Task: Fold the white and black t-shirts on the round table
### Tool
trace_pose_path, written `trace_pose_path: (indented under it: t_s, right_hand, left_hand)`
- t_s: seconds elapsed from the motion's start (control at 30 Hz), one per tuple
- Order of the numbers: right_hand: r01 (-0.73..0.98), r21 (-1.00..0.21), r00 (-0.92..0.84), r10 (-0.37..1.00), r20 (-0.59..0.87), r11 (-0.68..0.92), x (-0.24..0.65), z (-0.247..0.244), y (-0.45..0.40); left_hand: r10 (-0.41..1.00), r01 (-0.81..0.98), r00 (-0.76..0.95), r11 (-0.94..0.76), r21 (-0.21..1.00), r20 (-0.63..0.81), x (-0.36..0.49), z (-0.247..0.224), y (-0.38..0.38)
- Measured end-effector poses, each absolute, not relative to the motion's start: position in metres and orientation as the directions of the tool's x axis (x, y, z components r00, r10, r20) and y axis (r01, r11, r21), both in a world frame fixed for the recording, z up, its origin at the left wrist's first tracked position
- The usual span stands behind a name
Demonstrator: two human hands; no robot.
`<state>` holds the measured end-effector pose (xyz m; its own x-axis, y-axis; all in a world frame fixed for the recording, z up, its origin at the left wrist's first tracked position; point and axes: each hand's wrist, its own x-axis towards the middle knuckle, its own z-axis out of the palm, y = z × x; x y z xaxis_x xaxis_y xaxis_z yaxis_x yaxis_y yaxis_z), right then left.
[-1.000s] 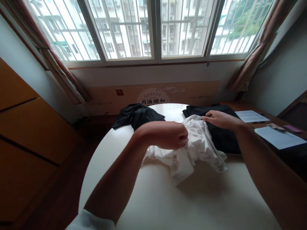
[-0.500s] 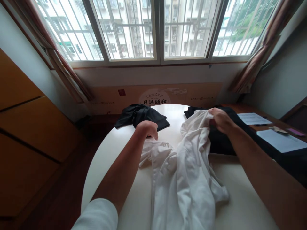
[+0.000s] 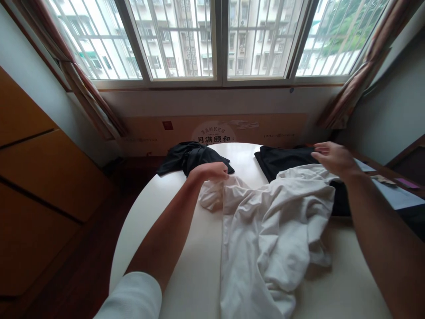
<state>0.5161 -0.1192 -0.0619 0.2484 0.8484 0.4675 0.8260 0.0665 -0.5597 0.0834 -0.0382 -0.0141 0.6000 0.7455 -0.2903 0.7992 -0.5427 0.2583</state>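
Observation:
A rumpled white garment (image 3: 265,221) lies over the white table, its near end running out of the bottom of the view. My left hand (image 3: 212,170) is closed on its upper left part, close to a bunched dark cloth (image 3: 192,158). My right hand (image 3: 334,157) is raised just above the garment's upper right end, with its fingers partly apart and no cloth visible between them. Folded black clothing (image 3: 282,157) lies behind and partly beneath the white garment on the right.
The rounded white table (image 3: 149,230) fills the middle. At the right, papers (image 3: 403,195) and a pink item (image 3: 411,183) lie on a dark wooden surface. Orange-brown cabinets (image 3: 29,186) stand at the left. Barred windows and curtains are beyond the table.
My right hand has moved right and let go of the white cloth, which is now spread wider and shows more of the black clothing. My left hand has shifted slightly right and away from me.

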Motion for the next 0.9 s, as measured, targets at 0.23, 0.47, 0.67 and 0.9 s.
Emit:
trace_pose_path:
  t_s: [0.23, 0.47, 0.67, 0.9]
  right_hand:
    - [0.933, -0.359, 0.037, 0.994, 0.106, 0.003, 0.447, -0.084, -0.100]
    - [0.940, -0.284, 0.257, 0.937, 0.234, -0.187, 0.457, -0.075, -0.102]
    - [0.925, -0.359, 0.211, 0.951, 0.226, -0.119, 0.451, -0.085, -0.104]
    - [0.911, -0.407, 0.207, 0.926, 0.316, -0.065, 0.449, -0.075, -0.098]
  left_hand:
    - [0.817, 0.884, 0.107, -0.339, 0.322, 0.567, 0.062, 0.009, -0.027]
    - [0.982, 0.984, 0.038, -0.069, 0.163, 0.184, 0.053, -0.027, -0.006]
    - [0.924, 0.901, 0.370, -0.381, 0.205, 0.092, 0.058, -0.064, 0.007]
    - [0.932, 0.906, 0.144, -0.259, 0.335, 0.332, 0.051, -0.050, 0.017]
